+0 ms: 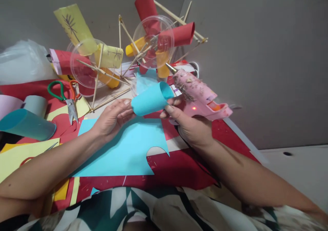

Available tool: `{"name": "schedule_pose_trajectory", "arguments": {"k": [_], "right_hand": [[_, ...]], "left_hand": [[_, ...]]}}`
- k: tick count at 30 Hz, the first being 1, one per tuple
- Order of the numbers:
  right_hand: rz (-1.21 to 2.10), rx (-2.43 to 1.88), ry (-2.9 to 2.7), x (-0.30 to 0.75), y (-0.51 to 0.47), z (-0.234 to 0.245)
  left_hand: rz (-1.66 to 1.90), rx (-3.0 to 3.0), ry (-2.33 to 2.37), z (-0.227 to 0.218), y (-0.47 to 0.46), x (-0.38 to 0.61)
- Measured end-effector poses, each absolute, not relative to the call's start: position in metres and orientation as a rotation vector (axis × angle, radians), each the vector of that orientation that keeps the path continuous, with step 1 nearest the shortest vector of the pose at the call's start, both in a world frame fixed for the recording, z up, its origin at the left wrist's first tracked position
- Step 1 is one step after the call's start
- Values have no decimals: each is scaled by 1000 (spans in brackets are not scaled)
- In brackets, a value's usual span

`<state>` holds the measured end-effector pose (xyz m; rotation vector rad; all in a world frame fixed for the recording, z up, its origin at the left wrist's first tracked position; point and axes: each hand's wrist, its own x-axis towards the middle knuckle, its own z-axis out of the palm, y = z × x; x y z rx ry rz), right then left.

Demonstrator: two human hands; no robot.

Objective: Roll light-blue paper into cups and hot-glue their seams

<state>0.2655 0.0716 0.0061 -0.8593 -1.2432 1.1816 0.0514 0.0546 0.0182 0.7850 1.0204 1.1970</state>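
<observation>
A short turquoise paper tube (148,99) is held level between my two hands. My left hand (114,116) closes on its left end, thumb on top and fingers beneath. With thumb and fingertips, my right hand (189,123) pinches the tube's open right end at the lower edge. Just behind the right hand is a pink hot glue gun (198,94), its nozzle pointing up and left and a small orange light lit; whether the hand touches it is not clear. Below both hands lies a turquoise paper sheet (118,149) with a rounded cut-out at its right side.
Two stick frames with clear plastic discs (84,63) and coloured paper tubes stand at the back. Green-and-orange-handled scissors (69,99) lie left, near a blue tube (28,124) and a plastic bag (24,62). A dark cord hangs below the glue gun. Grey walls rise behind.
</observation>
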Motion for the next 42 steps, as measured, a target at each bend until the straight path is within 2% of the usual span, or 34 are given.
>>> {"name": "schedule_pose_trajectory", "arguments": {"k": [14,25,42], "right_hand": [[1417,-869,-1430,266,65,-6],[1250,-765,-1335,273,73,0],[1238,-999,-1365,263,68,-2]], "left_hand": [[896,812,856,12,53,47],[1328,1202,1169,9,54,41],[1284,2018,1282,10,37,50]]}}
